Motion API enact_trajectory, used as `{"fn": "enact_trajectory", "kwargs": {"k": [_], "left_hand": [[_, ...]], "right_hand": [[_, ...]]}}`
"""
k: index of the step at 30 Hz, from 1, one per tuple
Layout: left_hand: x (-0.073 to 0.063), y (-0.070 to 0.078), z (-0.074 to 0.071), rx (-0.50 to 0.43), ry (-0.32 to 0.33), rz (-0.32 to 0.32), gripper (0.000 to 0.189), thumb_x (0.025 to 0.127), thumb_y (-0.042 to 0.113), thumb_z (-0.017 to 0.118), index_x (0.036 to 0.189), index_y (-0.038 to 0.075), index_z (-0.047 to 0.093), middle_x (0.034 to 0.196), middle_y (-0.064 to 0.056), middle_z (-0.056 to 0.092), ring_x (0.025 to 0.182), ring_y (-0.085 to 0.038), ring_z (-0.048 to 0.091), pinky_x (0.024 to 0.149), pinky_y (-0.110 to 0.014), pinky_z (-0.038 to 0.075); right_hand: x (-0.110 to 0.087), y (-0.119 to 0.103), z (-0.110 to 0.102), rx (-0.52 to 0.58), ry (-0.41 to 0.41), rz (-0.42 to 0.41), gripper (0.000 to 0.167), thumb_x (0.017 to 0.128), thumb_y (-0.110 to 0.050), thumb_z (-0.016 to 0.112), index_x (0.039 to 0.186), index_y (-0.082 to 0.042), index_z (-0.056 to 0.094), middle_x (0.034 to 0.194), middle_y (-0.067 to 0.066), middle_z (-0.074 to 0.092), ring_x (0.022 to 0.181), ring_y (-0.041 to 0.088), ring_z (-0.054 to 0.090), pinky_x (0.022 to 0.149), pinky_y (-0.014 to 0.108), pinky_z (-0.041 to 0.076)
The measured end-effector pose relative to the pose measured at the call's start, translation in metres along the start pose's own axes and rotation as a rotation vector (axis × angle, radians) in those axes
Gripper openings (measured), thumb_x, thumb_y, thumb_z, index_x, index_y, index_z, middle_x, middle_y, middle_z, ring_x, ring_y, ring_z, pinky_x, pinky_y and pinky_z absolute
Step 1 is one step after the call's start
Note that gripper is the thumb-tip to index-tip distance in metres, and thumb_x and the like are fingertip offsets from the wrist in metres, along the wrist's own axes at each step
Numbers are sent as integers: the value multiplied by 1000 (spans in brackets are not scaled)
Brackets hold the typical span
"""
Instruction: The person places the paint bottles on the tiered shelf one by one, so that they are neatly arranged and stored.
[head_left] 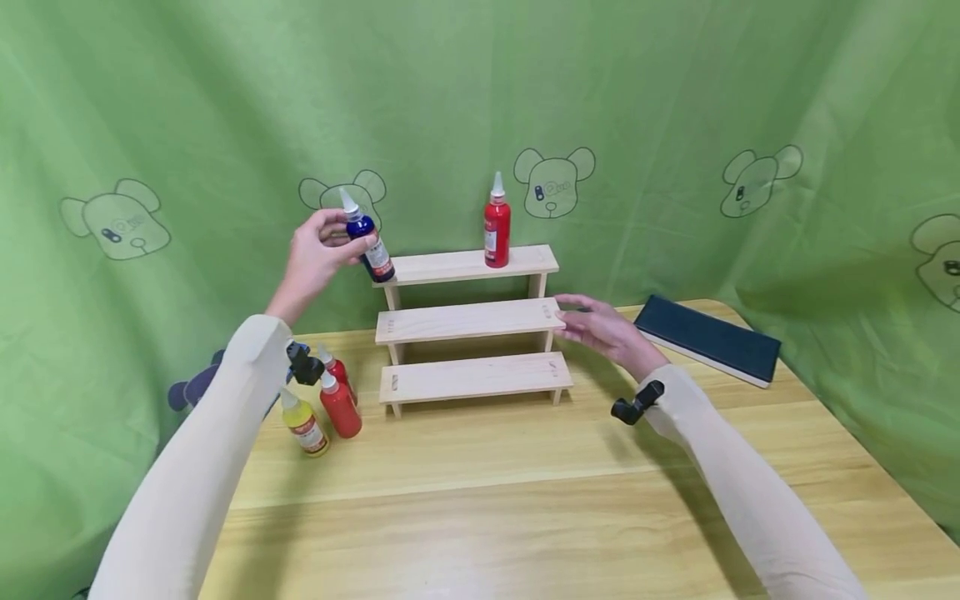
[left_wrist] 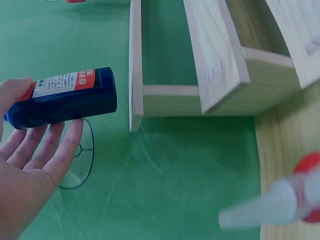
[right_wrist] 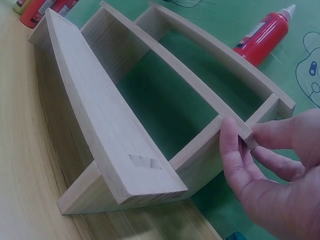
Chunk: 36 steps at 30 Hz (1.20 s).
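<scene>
My left hand [head_left: 311, 258] grips a dark blue squeeze bottle [head_left: 382, 265] with a pointed white nozzle, thumb on one side and fingers on the other. The bottle leans slightly, its base just above the left end of the top shelf; in the left wrist view a narrow gap separates the bottle [left_wrist: 70, 102] from the wood. A three-step wooden rack [head_left: 472, 321] stands on the table. With thumb and fingers, my right hand [head_left: 603, 335] pinches the right end of its middle shelf [right_wrist: 175, 62]. Toward the right of the top shelf stands a red bottle [head_left: 497, 233].
Two red bottles [head_left: 341, 412] and a yellow bottle [head_left: 306, 429] stand left of the rack. Right of it lies a dark flat box [head_left: 708, 337] with a pale edge. A green curtain [head_left: 637, 83] hangs behind the table. Something purple shows partly behind my left sleeve.
</scene>
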<state>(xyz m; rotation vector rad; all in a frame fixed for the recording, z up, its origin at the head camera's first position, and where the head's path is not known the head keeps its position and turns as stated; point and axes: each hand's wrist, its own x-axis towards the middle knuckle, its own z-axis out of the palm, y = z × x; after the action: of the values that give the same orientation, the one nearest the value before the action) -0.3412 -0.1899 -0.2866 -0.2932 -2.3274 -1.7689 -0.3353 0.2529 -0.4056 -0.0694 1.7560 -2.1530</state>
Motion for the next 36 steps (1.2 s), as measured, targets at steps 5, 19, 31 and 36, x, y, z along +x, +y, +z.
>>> {"fn": "enact_trajectory", "kwargs": {"k": [5,19,31,36], "left_hand": [[6,1,12,-25,-8,-10,61,93,16,81,143,1,50,141,-20,60,117,-23,63,90,-24,61],[18,12,57,-47,-44,62,57,93,14,81,143,4,54,140,-19,63,124,-33,63,104,-42,58],[28,11,93,-74,-34,102,56,93,16,80,143,5,57,140,-16,64,127,-32,62,114,-40,49],[30,9,103,-83,-30,110,54,94,14,80,142,5,58,140,-16,65,127,-31,62,114,-40,49]], "right_hand": [[0,-1,-1,-5,5,-2,63,107,6,48,163,2,21,107,6,64,86,13,70,86,20,61],[-1,-1,-1,-24,7,-4,63,107,5,49,164,2,22,107,5,64,86,13,71,87,20,61],[-2,0,1,-43,13,1,61,108,3,49,163,1,23,107,6,61,86,13,72,86,19,60],[-2,0,2,-46,25,4,61,107,3,50,163,1,25,107,7,60,86,14,73,86,19,61]]}}
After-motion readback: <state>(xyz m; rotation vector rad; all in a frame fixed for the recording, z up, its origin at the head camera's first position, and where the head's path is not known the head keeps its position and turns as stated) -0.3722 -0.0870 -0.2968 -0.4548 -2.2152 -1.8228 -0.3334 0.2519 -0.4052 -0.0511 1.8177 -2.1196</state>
